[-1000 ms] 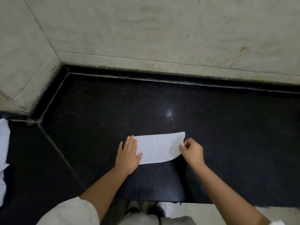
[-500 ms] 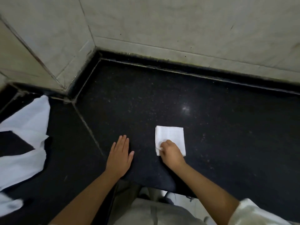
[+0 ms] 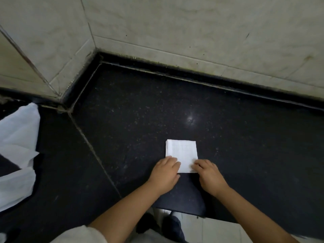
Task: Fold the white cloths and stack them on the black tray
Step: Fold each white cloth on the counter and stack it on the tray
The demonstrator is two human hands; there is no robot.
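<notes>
A small white cloth (image 3: 181,152), folded into a square, lies flat on the black stone counter (image 3: 140,111) near its front edge. My left hand (image 3: 165,175) has its curled fingers over the cloth's near left corner. My right hand (image 3: 208,174) grips the near right corner with bent fingers. Several unfolded white cloths (image 3: 17,137) lie in a loose heap at the far left. I cannot tell a black tray apart from the dark surface.
Pale tiled walls (image 3: 192,32) close off the counter at the back and left, meeting in a corner. A seam (image 3: 91,146) runs diagonally across the stone. Beyond the counter's front edge, light floor tiles and a dark shoe (image 3: 172,225) show.
The long cloth strip was folded in half to a small square by my right hand. My left hand then moved from the bare counter onto the cloth's near left corner. The view shifted left.
</notes>
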